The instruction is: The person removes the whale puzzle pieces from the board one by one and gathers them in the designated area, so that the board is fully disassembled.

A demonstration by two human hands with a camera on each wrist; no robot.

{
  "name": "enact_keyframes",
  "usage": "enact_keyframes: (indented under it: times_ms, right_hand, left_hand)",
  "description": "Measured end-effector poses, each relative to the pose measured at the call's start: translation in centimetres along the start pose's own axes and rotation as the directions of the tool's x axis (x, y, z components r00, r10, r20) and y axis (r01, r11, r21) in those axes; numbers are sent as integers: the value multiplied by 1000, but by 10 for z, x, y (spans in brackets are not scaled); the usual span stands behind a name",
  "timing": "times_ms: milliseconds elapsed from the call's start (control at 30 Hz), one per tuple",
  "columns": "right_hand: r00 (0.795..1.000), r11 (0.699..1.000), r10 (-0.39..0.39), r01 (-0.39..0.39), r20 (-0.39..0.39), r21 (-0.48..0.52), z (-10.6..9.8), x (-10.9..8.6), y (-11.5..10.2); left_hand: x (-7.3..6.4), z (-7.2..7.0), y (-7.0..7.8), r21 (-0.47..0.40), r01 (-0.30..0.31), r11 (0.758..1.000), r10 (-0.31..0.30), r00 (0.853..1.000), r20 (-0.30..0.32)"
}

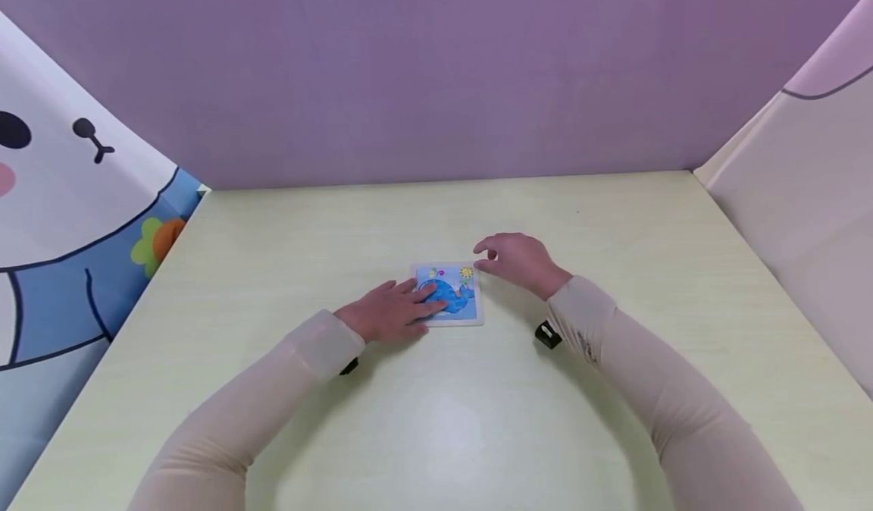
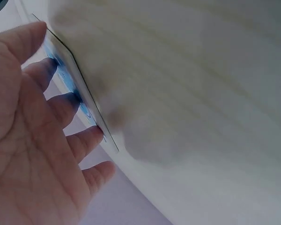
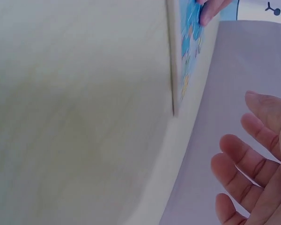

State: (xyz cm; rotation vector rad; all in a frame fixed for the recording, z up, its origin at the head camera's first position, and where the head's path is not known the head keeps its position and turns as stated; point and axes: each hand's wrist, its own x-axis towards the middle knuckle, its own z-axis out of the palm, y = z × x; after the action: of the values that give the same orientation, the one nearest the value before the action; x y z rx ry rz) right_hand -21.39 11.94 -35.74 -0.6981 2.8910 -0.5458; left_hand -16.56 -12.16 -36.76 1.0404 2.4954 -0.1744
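Observation:
A small square picture puzzle (image 1: 466,314) with a pale rim lies flat on the table, showing a blue whale and a yellow flower. My left hand (image 1: 392,312) rests on its left part with fingers spread, covering some of the whale. In the left wrist view, fingertips (image 2: 71,99) touch the picture's face. My right hand (image 1: 520,261) hovers by the puzzle's upper right corner, fingers loosely bent, thumb near the rim. Seen from the right wrist, that hand (image 3: 257,164) holds nothing and is apart from the puzzle (image 3: 186,51).
The pale wooden table (image 1: 436,435) extends on all sides of the puzzle. A purple wall panel (image 1: 436,79) rises behind its far edge. A cartoon-printed cloth (image 1: 75,192) borders the left side, and a pale panel (image 1: 805,192) the right.

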Motion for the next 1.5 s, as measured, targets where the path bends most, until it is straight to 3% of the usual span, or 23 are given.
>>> enact_keyframes:
  times_ms: [333, 700, 1033, 1500]
  right_hand:
    - [995, 998, 55, -54, 83, -16, 13, 20, -19]
    - [966, 992, 124, -127, 225, -2, 21, 34, -35]
    - [957, 986, 166, -163, 239, -33, 29, 43, -44]
    - [959, 994, 110, -100, 261, -51, 33, 44, -47]
  left_hand:
    - [1, 2, 0, 6, -3, 1000, 4, 1000, -9]
    - [0, 1, 4, 11, 20, 1000, -20, 1000, 6]
    - [1, 0, 5, 1, 30, 1000, -30, 999, 19]
    - [3, 0, 8, 8, 11, 1000, -11, 1000, -1]
